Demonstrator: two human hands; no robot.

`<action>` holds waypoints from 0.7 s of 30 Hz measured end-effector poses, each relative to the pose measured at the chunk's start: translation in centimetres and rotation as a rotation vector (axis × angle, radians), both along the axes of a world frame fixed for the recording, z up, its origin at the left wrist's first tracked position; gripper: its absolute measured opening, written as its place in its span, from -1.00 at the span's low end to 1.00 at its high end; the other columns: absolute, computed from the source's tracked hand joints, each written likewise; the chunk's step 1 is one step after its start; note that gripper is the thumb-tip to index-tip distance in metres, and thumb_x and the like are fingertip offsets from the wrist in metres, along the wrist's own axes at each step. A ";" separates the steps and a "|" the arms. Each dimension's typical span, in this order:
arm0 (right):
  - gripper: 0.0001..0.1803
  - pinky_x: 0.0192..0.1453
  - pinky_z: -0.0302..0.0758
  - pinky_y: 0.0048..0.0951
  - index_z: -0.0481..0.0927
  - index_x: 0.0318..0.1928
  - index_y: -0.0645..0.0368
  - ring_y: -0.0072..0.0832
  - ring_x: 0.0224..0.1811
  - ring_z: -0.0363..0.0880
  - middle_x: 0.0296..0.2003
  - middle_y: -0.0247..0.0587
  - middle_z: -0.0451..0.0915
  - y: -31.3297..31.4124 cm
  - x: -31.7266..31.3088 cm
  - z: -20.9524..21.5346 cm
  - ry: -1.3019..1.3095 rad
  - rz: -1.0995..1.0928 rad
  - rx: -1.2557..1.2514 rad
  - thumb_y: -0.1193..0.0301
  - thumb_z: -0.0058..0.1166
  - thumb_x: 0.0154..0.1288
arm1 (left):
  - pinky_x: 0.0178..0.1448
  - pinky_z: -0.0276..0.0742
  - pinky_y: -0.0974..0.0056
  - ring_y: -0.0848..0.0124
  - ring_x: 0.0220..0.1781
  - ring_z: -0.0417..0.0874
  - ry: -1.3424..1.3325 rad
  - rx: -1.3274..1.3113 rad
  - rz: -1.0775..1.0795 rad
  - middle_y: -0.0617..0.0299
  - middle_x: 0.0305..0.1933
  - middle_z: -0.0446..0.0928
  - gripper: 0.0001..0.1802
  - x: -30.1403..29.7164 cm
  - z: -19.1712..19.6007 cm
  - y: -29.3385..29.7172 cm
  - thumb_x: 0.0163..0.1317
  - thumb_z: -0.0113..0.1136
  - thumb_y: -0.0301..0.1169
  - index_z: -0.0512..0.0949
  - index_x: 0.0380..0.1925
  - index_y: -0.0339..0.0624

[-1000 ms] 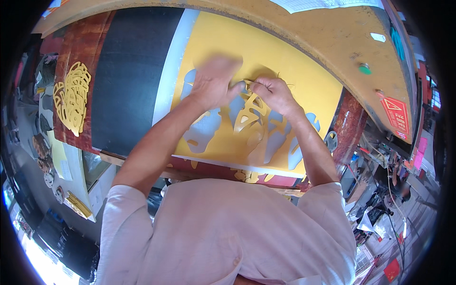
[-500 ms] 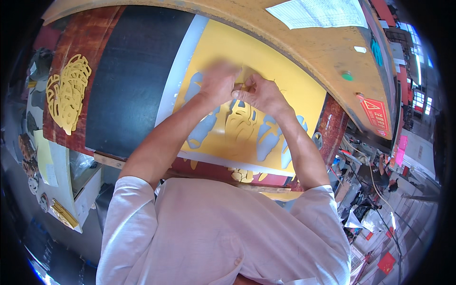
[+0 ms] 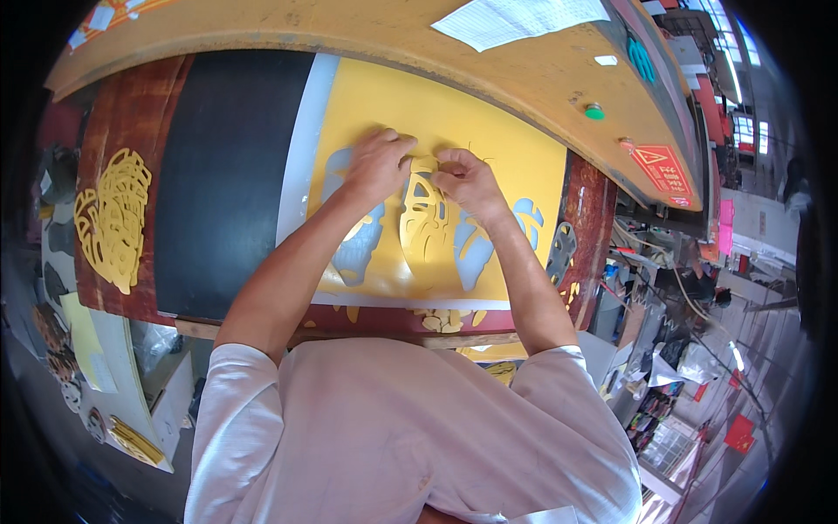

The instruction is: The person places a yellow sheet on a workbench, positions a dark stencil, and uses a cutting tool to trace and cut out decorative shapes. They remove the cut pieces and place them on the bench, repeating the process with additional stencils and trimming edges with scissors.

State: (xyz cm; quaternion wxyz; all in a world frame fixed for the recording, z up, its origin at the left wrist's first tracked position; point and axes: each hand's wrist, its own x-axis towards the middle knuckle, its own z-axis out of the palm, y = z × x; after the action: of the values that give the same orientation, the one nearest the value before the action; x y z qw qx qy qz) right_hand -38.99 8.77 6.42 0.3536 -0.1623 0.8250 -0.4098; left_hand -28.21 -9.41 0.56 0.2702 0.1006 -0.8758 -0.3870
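Observation:
A yellow sheet [image 3: 515, 140] lies in front of me, with several shoe-upper-shaped openings showing grey beneath. Between my hands is a yellow cut-out piece [image 3: 428, 218] with slots through it, its far end level with my fingertips. My left hand [image 3: 380, 164] is curled, thumb and fingers pinching at the piece's upper left edge. Opposite it, my right hand [image 3: 470, 182] pinches the upper right edge with bent fingers. The fingers partly cover the piece's far end. Left of it, a grey opening [image 3: 356, 253] lies under my left forearm; another opening [image 3: 473, 258] is beside my right wrist.
A pile of yellow cut-outs [image 3: 118, 218] rests on the red-brown board at the left, beside a black mat [image 3: 227, 183]. Across the far side runs an orange machine beam [image 3: 349, 44] with a green button [image 3: 594, 112]. Yellow scraps [image 3: 443, 320] lie along the near edge.
My hands have moved slightly apart, showing more of the cut-out piece's far end. The left hand, blurred before, is now sharp. The whole view has shifted a little.

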 end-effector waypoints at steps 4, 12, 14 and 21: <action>-0.51 -0.03 0.62 -0.46 0.64 0.31 0.24 -0.55 -0.17 0.65 -0.17 -0.29 0.72 -0.6 1.1 -0.2 0.062 0.072 -0.112 0.47 0.33 0.39 | 0.01 0.60 0.01 0.05 -0.12 0.67 -0.104 0.046 -0.055 0.08 -0.25 0.62 -0.71 0.1 0.3 -0.7 0.17 0.41 -0.48 0.73 -0.07 -0.16; -0.63 -0.09 0.61 -0.42 0.71 0.24 0.26 -0.56 -0.24 0.63 -0.29 -0.34 0.70 0.3 -2.8 0.1 -0.283 0.165 -0.119 0.50 0.17 0.49 | -0.05 0.57 0.04 0.09 -0.17 0.64 -0.021 -0.057 -0.112 0.12 -0.27 0.57 -0.67 0.8 0.8 -0.5 0.19 0.39 -0.54 0.77 -0.03 -0.04; -0.67 -0.05 0.60 -0.36 0.73 0.18 0.24 -0.48 -0.21 0.67 -0.23 -0.24 0.72 0.1 -2.9 -0.9 0.088 0.315 -0.202 0.48 0.19 0.46 | -0.07 0.56 0.04 0.10 -0.18 0.63 -0.027 -0.057 -0.110 0.13 -0.28 0.56 -0.67 0.8 0.9 -0.4 0.19 0.39 -0.56 0.79 -0.03 -0.03; -0.76 -0.09 0.56 -0.41 0.74 -0.01 0.32 -0.56 -0.24 0.59 -0.28 -0.33 0.68 -1.9 -1.1 -3.6 0.153 -0.005 -0.296 0.38 0.21 0.52 | -0.10 0.49 0.03 0.11 -0.22 0.58 -0.003 -0.250 -0.094 0.15 -0.32 0.50 -0.69 1.0 0.5 0.3 0.16 0.32 -0.60 0.80 -0.10 -0.08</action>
State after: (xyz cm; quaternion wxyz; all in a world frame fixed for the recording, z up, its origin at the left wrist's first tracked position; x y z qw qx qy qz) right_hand -40.14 6.89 2.79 0.2612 -0.2414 0.7805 -0.5142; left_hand -27.24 -9.07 1.07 0.2610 0.0254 -0.9214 -0.2868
